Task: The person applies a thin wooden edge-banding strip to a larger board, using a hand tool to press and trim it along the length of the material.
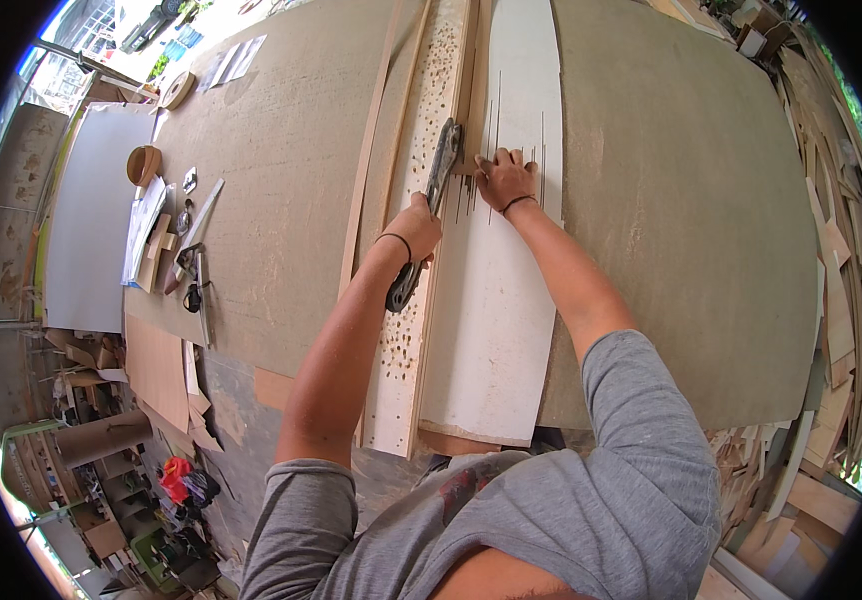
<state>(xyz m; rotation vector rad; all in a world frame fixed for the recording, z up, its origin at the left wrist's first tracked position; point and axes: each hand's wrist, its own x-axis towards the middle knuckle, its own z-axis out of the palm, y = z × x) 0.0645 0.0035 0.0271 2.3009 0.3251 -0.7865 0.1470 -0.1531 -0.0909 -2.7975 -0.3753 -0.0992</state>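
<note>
My left hand (415, 226) is closed around the middle of a long black and grey tool (444, 155), whose exact kind I cannot make out. The tool lies slantwise over a long pale board (401, 340) dotted with many small holes. To its right, my right hand (508, 180) rests on a white board (491, 330) with its fingers bent. Its fingertips hold the end of a small brown wooden piece (465, 167) close to the tool; the grip is partly hidden. Several thin dark lines (499, 100) run lengthwise on the white board around this hand.
Beneath the boards spreads a large brown worktop (681, 220). On its left lie a tape roll (144, 165), papers (143, 230) and hand tools (199, 290). A narrow wooden strip (366, 180) runs beside the holed board. Stacked offcuts (836, 280) line the right side.
</note>
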